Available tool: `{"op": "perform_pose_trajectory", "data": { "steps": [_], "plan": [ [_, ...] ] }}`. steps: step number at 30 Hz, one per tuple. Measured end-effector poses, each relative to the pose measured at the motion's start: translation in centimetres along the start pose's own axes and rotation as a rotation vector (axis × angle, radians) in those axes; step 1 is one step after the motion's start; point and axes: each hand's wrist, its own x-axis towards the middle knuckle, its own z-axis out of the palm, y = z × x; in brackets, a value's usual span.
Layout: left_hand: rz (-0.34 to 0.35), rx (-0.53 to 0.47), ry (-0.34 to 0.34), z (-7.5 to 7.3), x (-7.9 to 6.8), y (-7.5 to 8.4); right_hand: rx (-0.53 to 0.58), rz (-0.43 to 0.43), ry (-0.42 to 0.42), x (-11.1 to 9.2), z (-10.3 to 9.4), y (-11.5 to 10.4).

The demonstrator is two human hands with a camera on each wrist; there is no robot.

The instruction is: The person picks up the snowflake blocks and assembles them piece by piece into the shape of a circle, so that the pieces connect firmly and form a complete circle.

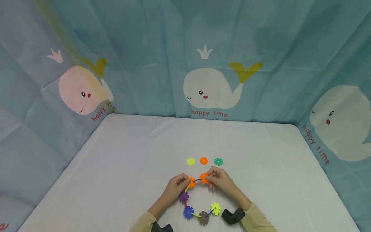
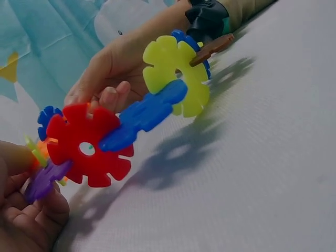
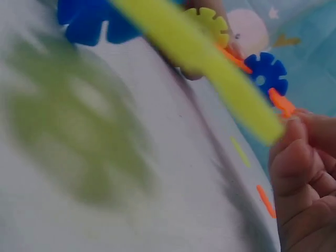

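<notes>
Both hands hold a chain of slotted plastic flower discs, linked edge to edge in a curve open at the right. My left hand pinches it near an orange disc, close above a purple disc. The right hand pinches the orange disc at the chain's upper end. Between the two orange discs sits a blue disc, seen edge-on from the head. Further along come a red disc, another blue disc, a brown disc and a yellow-green disc at the lower end.
Beyond the hands, a loose yellow-green disc, an orange disc and a green disc lie in a row on the white table. A blue whale-print curtain surrounds the table's back and sides.
</notes>
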Motion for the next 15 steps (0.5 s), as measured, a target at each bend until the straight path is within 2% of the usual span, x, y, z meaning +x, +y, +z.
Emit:
{"op": "perform_pose_trajectory", "data": {
  "steps": [6, 10, 15],
  "plan": [
    [-0.035, -0.012, 0.020, -0.05, 0.06, 0.13, 0.057, -0.059, -0.004, 0.13, 0.41, 0.19],
    [-0.039, -0.011, 0.018, -0.11, 0.04, 0.09, 0.086, -0.021, 0.010, 0.19, 0.65, 0.26],
    [-0.029, 0.009, 0.029, -0.05, 0.06, 0.04, 0.069, 0.019, 0.011, 0.27, 0.72, 0.23]
  ]
}}
